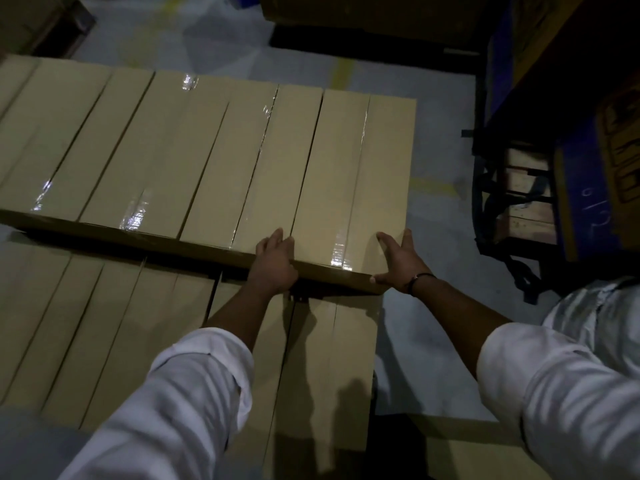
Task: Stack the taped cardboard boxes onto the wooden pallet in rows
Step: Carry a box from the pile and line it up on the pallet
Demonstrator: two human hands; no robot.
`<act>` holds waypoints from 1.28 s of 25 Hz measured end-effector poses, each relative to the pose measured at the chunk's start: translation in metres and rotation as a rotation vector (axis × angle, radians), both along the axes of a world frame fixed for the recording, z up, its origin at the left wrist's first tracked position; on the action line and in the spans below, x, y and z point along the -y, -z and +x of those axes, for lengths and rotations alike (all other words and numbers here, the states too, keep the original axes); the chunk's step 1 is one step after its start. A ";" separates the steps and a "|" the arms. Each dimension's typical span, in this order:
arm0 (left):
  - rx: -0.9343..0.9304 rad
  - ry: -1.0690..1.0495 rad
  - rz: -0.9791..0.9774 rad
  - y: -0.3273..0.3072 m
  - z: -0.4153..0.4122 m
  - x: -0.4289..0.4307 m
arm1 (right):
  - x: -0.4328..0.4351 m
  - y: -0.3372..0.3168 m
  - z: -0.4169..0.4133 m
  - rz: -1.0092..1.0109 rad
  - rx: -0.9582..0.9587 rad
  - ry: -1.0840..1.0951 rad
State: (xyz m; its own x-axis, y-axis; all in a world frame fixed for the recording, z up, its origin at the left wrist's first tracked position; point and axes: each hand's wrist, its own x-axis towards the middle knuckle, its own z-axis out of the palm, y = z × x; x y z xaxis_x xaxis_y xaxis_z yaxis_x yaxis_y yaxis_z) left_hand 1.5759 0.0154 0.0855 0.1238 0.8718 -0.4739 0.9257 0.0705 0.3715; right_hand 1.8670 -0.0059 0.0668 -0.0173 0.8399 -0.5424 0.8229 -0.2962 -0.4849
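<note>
Several long, narrow taped cardboard boxes lie side by side in an upper row (194, 147), resting on a lower row of like boxes (114, 327). The rightmost top box (349, 174) has clear tape along its seam. My left hand (275, 263) grips its near end, fingers over the top edge. My right hand (398, 263) presses its near right corner, fingers spread on top and thumb on the end face. The wooden pallet is hidden under the stack.
Grey floor (429, 306) with yellow lines runs right of the stack. A blue rack (571, 188) with a wooden crate and straps stands at the right. Dark stacks lie beyond at the top. Another flat carton (460, 445) lies bottom right.
</note>
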 end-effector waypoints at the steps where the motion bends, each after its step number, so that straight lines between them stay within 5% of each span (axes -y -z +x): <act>1: 0.022 -0.028 0.006 0.001 0.003 0.001 | 0.001 0.002 0.001 0.004 -0.013 0.012; 9: 0.143 -0.298 -0.028 -0.003 0.016 -0.013 | 0.006 0.002 0.007 0.031 -0.078 0.079; 16: 0.195 -0.306 -0.045 0.003 -0.002 -0.021 | 0.014 -0.001 0.005 0.044 -0.044 0.042; 32: -0.165 0.230 -0.206 -0.013 -0.005 -0.007 | -0.008 -0.007 0.002 -0.082 0.173 -0.167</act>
